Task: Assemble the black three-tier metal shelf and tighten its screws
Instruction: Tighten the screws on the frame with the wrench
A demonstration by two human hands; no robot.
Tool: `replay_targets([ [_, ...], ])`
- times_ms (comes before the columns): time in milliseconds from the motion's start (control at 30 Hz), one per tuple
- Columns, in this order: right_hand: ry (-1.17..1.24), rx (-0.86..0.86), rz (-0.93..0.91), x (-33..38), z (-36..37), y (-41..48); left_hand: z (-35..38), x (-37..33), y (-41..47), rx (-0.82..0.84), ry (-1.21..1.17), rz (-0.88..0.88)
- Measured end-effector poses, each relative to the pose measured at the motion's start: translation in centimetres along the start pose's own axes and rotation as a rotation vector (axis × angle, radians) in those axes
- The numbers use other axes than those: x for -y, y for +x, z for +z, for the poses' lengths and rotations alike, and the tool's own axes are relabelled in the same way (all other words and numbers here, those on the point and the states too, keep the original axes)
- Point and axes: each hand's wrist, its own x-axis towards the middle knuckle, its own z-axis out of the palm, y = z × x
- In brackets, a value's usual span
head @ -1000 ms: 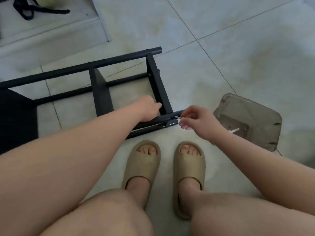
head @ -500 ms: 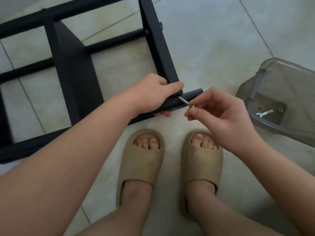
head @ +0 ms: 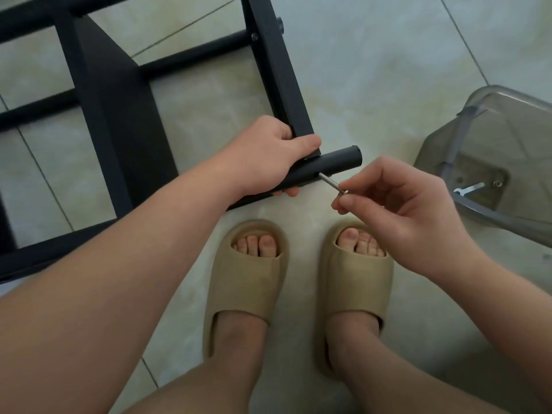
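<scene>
black matte metal shelf frame (head: 119,121) lies on its side, far left, closer in view than a second ago. one grey plastic tub (head: 507,121) right. two tan slippers (head: 248,279) near. left hand (head: 268,153) grips the frame's tube (head: 337,161); right hand (head: 397,198) pinches one silver screw (head: 331,183), tip now at the tube's hole. one small wrench (head: 469,188) lies in the tub.

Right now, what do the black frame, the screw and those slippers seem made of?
Black frame: likely metal, matte dark coat, thin rigid bars. Screw: bare metal, silvery glint. Slippers: probably moulded foam or rubber, matte tan, thick seamless shape.
</scene>
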Motion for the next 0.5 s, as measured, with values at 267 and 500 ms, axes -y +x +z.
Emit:
replay_targets([
  [267, -0.096, -0.013, -0.045, -0.04, 0.52, -0.12, 0.09, 0.05, -0.11, -0.001, 0.003, -0.008],
  [500, -0.105, -0.015, -0.033, -0.08, 0.62, 0.04, 0.07, 0.11, -0.22, 0.003, -0.005, 0.002],
])
